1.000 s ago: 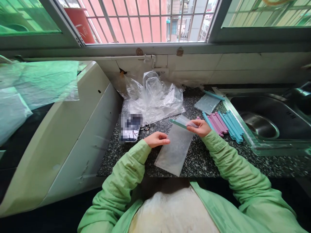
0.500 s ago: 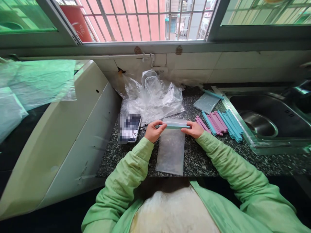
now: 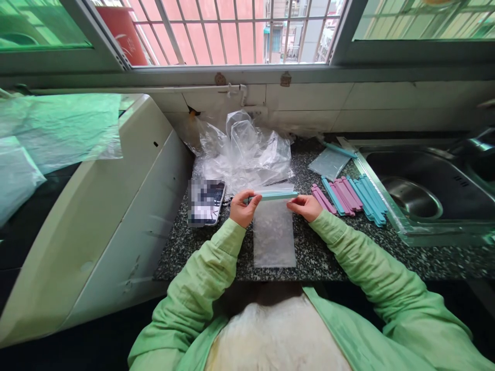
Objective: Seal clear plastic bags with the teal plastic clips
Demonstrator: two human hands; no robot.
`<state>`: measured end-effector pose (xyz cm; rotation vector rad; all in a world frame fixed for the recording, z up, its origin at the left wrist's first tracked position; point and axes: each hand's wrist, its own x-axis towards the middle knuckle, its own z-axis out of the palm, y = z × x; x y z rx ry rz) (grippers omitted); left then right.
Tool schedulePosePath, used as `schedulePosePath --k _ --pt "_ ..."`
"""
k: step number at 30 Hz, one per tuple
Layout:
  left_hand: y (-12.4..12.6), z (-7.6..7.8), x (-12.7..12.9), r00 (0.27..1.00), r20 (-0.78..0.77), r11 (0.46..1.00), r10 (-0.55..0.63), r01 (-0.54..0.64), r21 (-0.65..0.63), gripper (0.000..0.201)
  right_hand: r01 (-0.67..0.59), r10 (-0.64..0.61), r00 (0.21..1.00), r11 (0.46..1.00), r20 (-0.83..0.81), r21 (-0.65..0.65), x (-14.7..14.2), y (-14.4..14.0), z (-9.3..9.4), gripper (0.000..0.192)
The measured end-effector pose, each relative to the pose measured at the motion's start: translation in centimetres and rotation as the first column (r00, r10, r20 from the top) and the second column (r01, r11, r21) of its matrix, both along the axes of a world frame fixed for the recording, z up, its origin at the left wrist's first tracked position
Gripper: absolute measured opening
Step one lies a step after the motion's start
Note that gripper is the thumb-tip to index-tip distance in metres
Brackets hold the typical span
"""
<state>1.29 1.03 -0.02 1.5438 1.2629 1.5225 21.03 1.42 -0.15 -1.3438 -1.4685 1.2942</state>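
Note:
A light-blue bag sealing clip (image 3: 276,196) lies across the upper part of a clear plastic bag (image 3: 274,234). My left hand (image 3: 243,208) is closed on the clip's left end, thumb on top. With thumb and finger pinched, my right hand (image 3: 305,207) grips the bag's right edge just below the clip's other end. The bag hangs flat toward the counter's front edge, and a strip of it shows above the clip. Whether the clip's two bars are fully closed together I cannot tell.
Several pink and blue clips (image 3: 348,196) lie right of my hands, beside the sink (image 3: 402,239). Behind them rests another clear bag (image 3: 329,162) with a blue clip. Crumpled plastic (image 3: 247,149) covers the back of the counter. A phone (image 3: 211,206) is at left, near a white appliance (image 3: 127,216).
The bag's lower end has risen away from the counter's front edge. My right fingers have shifted off the clip's right end onto the bag just below it.

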Motion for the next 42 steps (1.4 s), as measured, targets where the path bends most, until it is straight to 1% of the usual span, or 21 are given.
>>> schedulePosePath --k 4,9,13,19,23,28,34,38,42 --pt "0.2 -0.2 -0.3 0.999 0.025 1.0 0.028 -0.028 -0.004 0.03 -0.058 0.058 0.998 0.998 0.03 -0.017 -0.1 -0.2 -0.1 0.039" --pt "0.0 -0.1 -0.2 0.997 0.043 0.997 0.072 -0.072 -0.002 0.031 -0.037 0.034 0.997 0.998 0.062 0.053 -0.2 -0.3 -0.2 0.036" --pt "0.0 -0.1 -0.1 0.995 0.06 0.997 0.075 -0.076 0.004 0.031 -0.056 0.053 0.997 0.997 0.063 0.06 -0.2 -0.3 -0.2 0.036" --pt "0.2 -0.3 -0.3 0.993 0.071 0.996 0.092 -0.092 -0.002 0.032 -0.135 0.133 0.99 0.99 0.057 0.034 -0.2 -0.5 -0.2 0.038" --pt "0.2 -0.1 -0.7 0.989 0.062 0.991 0.132 -0.131 -0.008 0.032 -0.186 0.182 0.978 0.982 0.098 0.04 -0.3 -0.7 -0.3 0.04" --pt "0.3 0.1 -1.0 0.986 0.058 0.987 0.156 -0.154 -0.034 0.034 -0.168 0.153 0.979 0.981 0.138 0.102 -0.6 -0.9 -0.1 0.039" --pt "0.2 0.1 -1.1 0.988 0.06 0.989 0.145 -0.146 0.006 0.033 -0.171 0.162 0.979 0.983 0.121 0.061 -0.8 -1.0 -0.2 0.041" --pt "0.0 0.3 -1.1 0.988 0.054 0.99 0.142 -0.142 -0.005 0.036 -0.164 0.156 0.981 0.984 0.114 0.062 -0.8 -1.0 -0.4 0.042" --pt "0.1 0.3 -1.2 0.985 0.084 0.989 0.148 -0.148 -0.011 0.038 -0.165 0.157 0.981 0.984 0.111 0.064 -0.8 -1.1 -0.3 0.043"
